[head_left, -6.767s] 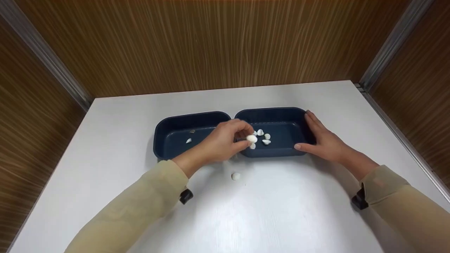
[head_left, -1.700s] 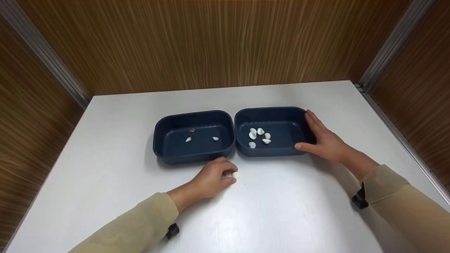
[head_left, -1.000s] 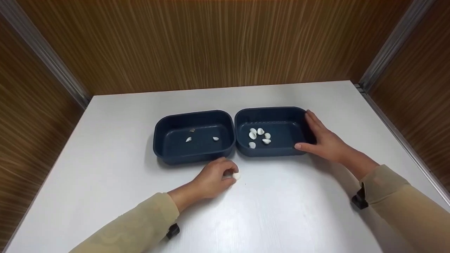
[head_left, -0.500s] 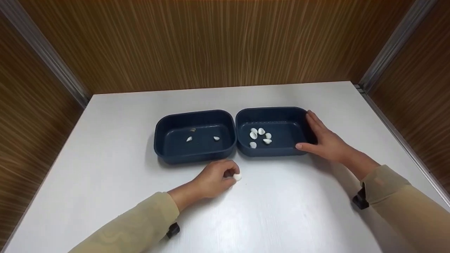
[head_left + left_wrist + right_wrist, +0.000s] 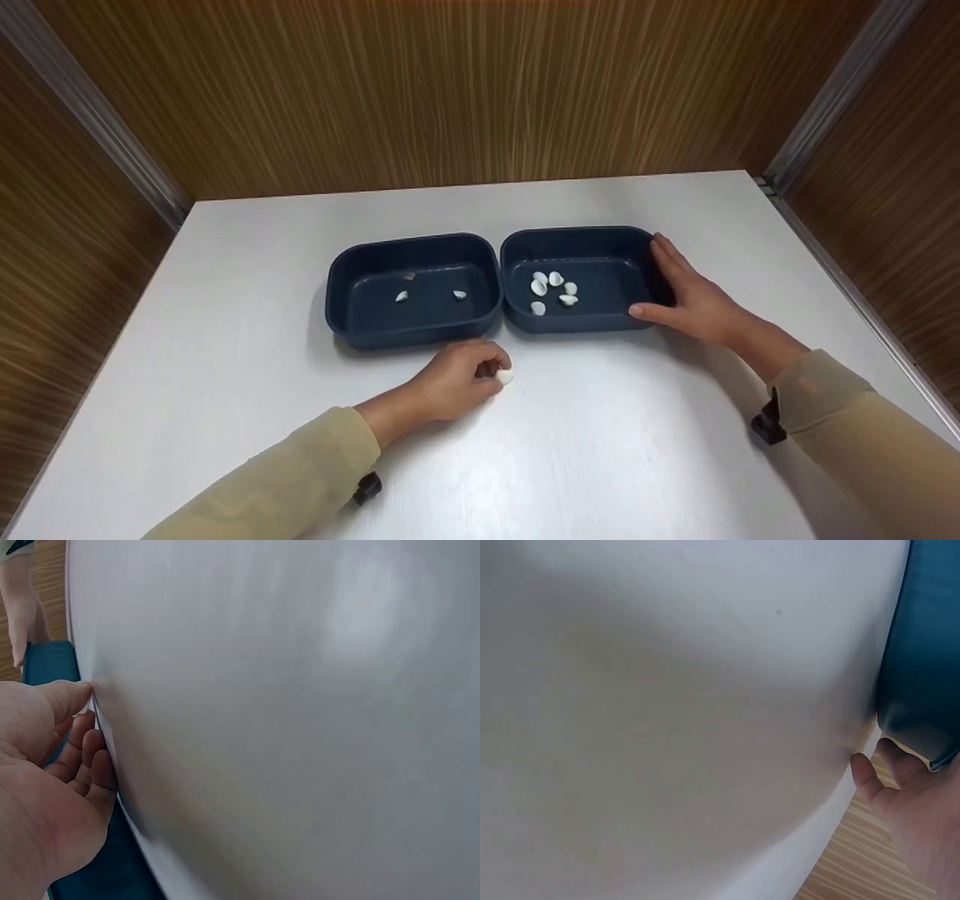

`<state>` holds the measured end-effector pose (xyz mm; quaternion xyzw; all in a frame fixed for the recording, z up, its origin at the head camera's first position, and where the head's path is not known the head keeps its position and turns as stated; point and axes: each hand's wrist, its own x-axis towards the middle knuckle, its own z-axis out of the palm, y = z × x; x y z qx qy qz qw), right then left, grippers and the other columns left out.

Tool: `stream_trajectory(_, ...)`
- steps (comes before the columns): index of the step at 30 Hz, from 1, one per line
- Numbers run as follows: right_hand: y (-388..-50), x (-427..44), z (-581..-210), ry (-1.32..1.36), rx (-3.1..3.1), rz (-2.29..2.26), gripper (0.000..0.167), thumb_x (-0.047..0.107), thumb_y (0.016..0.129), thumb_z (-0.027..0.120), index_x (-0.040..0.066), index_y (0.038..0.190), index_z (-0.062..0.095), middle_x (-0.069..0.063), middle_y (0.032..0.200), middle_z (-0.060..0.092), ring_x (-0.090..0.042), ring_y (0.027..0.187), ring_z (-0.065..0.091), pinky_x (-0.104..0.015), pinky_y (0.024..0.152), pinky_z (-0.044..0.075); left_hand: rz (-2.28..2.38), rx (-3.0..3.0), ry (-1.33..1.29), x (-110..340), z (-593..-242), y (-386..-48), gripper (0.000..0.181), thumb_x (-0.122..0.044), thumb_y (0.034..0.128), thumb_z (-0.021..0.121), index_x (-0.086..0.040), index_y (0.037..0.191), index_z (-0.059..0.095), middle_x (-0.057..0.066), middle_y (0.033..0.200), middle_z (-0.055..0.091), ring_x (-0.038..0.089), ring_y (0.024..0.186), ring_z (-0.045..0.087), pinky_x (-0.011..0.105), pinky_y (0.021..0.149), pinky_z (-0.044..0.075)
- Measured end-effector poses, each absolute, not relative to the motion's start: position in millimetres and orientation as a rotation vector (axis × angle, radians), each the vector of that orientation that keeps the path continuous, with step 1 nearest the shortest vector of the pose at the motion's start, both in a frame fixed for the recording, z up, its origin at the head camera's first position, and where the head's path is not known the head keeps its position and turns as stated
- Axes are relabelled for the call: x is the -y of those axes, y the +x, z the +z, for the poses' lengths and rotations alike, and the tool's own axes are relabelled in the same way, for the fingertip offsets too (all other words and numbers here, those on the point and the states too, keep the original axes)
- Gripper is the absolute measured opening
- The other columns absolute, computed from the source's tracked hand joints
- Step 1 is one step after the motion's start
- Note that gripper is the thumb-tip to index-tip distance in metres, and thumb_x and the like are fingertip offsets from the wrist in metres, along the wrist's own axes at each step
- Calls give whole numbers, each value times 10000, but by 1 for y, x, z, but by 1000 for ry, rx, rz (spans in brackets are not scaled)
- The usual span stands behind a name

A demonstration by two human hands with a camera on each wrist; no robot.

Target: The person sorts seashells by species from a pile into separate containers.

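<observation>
My left hand [image 5: 457, 382] is low over the table in front of the two containers. Its thumb and index finger pinch a small white shell [image 5: 505, 376] near the tabletop. In the left wrist view the shell is mostly hidden by the fingers [image 5: 84, 736]. My right hand [image 5: 694, 304] rests against the right end of the right dark blue container [image 5: 600, 322], fingers straight along its far corner and thumb on the near wall. Several white shells [image 5: 568, 300] lie in that container's left half. The left blue container [image 5: 412, 336] holds two white shells [image 5: 460, 295] and a small brownish piece [image 5: 410, 277].
Both containers stand side by side, nearly touching, on a white table [image 5: 600, 450]. A wood-patterned panel [image 5: 480, 97] rises behind the table, with similar panels at both sides. Black straps [image 5: 769, 421] sit at the wrists.
Several seconds ago my left hand held a white shell over the right container; it then came down to the shell on the table. Since then it has barely moved. The right hand stays put.
</observation>
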<state>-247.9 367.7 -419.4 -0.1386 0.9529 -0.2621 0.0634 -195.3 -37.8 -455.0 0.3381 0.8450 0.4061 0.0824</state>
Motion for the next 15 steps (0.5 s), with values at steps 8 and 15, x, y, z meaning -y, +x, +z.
stream_trajectory(8,-249,-370,-422,-437,-2878,-808,1129,565,967,725,139,1713,-8,-41,1782,-94,-396,1620,51,-694,1230,185,1141,-2517,1002,39,-447,-198,197,0,908,709,-45,1099,722,64,954,678,190,889,616,302,819,513)
stream_trajectory(15,-249,-371,-423,-446,-2878,-815,1127,562,968,724,128,1711,-4,-44,1782,-93,-384,1622,39,-686,1235,181,1141,-2530,1043,37,-438,-198,165,-37,946,722,-45,1111,718,38,949,674,179,874,623,302,810,523)
